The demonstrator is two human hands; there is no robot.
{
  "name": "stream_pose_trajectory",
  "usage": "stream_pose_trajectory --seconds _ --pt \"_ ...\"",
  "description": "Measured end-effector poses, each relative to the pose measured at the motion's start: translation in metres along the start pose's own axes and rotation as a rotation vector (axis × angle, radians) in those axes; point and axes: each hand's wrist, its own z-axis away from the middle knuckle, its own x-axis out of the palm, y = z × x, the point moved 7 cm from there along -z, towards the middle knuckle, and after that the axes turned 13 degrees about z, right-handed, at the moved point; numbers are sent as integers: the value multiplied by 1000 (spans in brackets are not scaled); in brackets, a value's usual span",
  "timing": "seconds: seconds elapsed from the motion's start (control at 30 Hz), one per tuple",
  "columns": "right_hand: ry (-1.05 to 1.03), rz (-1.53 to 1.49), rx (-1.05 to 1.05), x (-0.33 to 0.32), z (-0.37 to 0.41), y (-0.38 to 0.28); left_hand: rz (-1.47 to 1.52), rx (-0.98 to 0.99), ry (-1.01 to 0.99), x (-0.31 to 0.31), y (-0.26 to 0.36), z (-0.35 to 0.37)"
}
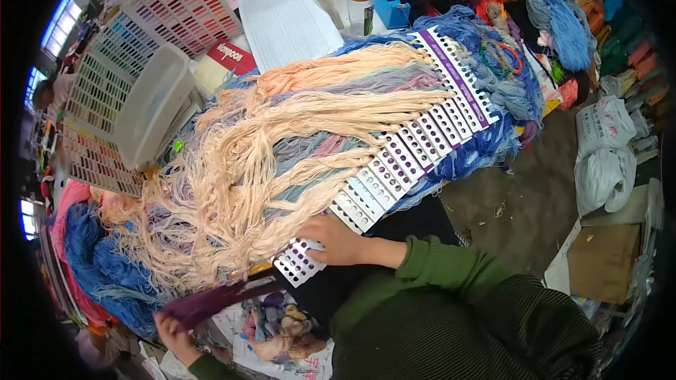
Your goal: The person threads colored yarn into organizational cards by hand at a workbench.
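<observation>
My right hand [336, 241] is closed on the end of a white perforated thread card [298, 265] at the near edge of the pile. Peach and cream threads [246, 148] run left from a row of overlapping punched cards [394, 162]. Down at the lower left, my left hand [173, 336] grips a hank of dark purple thread [208, 307], stretched toward the card. Blur hides where its far end meets the card. Below that hank, small skeins [282, 331] in cream, grey and purple lie on printed plastic.
Colour sample boards [105, 91] and a clear plastic bin [158, 102] stand at the left. Behind are a paper sheet [285, 24], a yellow-lidded jar [360, 8] and a blue tape dispenser [389, 5]. Blue yarn [105, 267] borders the pile. White bags [605, 162] sit right.
</observation>
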Motion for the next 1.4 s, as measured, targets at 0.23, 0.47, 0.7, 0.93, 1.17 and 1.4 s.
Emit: stream_pose_trajectory --seconds 0.23,0.47,0.7,0.93,1.17,1.4 --pt "-698 468 -96 -4 4 -41 391 -286 327 -26 -55 82" --pt "406 429 -185 -69 -122 -16 222 -431 -105 126 -187 116" --pt "-254 -360 213 -5 -32 -31 120 -399 -183 194 -205 116" --pt "-435 -1006 522 15 -10 -49 196 -494 -346 205 -216 121" --pt "-474 -1001 641 11 -1 -55 143 -469 -331 210 -221 127" --pt "-331 -1472 562 -9 -6 -54 77 -397 -169 191 -217 122"
